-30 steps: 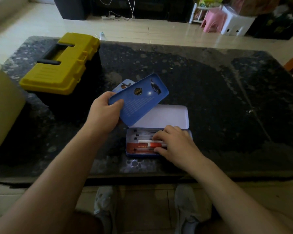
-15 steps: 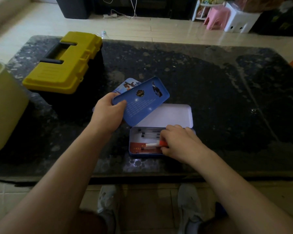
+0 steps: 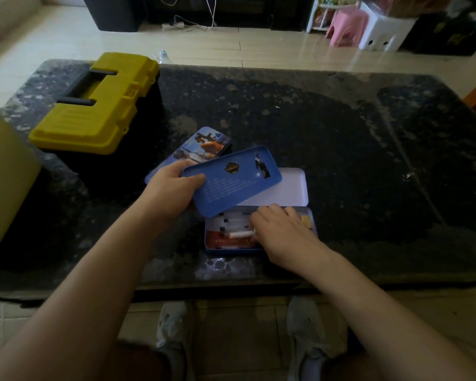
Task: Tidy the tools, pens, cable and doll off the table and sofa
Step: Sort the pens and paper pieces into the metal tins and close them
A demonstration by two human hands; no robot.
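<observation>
1. The left hand [image 3: 173,188] grips one short end of a flat blue metal tray [image 3: 232,182] with rounded corners, thumb on top, and holds it tilted above the dark speckled stone tabletop [image 3: 341,138].
2. The right hand [image 3: 283,232], fingers curled, pinches a slim white pen [image 3: 241,234] that lies in the open rectangular pencil tin [image 3: 231,251] near the tabletop's front edge.
3. A blocky yellow plastic toolbox [image 3: 99,111] sits closed at the far left.

We are finding the open blue metal pencil tin [image 3: 208,240] lying near the dark stone worktop's [image 3: 341,138] front edge, white plastic pens [image 3: 239,234] inside it, a blue metal tray [image 3: 231,185] hanging over its left, the yellow plastic toolbox [image 3: 94,119] sitting far back-left.
</observation>
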